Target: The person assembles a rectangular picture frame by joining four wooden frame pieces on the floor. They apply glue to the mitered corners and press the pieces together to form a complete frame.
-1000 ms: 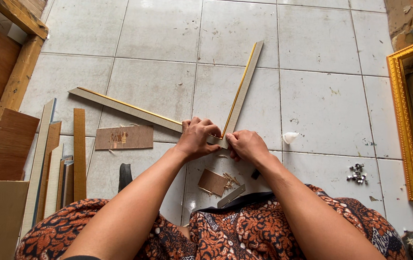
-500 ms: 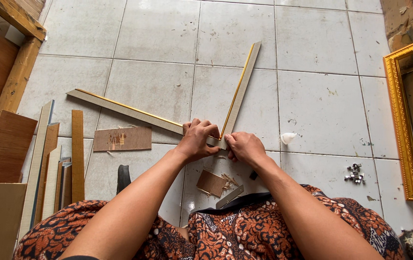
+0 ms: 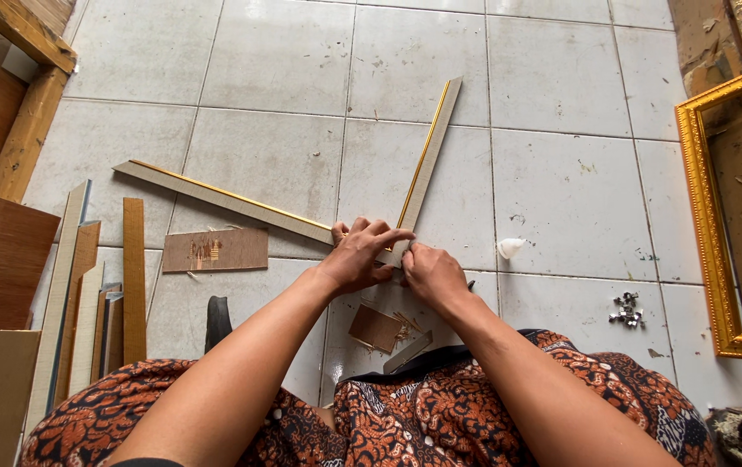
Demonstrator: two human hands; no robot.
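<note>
Two grey frame mouldings with gold edges lie on the tiled floor and meet in a V at a mitred corner. The left moulding (image 3: 224, 201) runs up to the left. The right moulding (image 3: 429, 160) runs up to the right. My left hand (image 3: 360, 255) presses down over the corner joint, fingers spread across both pieces. My right hand (image 3: 431, 275) grips the lower end of the right moulding beside the joint. The joint itself is hidden under my hands.
A brown board scrap (image 3: 215, 250) lies left of my hands; a smaller one (image 3: 375, 328) with splinters lies near my lap. A white lump (image 3: 510, 247), metal staples (image 3: 626, 310), a gold frame (image 3: 708, 225) at right, wood strips (image 3: 133, 277) at left.
The view has shifted slightly. My hands and the two mouldings stay in the same place at the corner.
</note>
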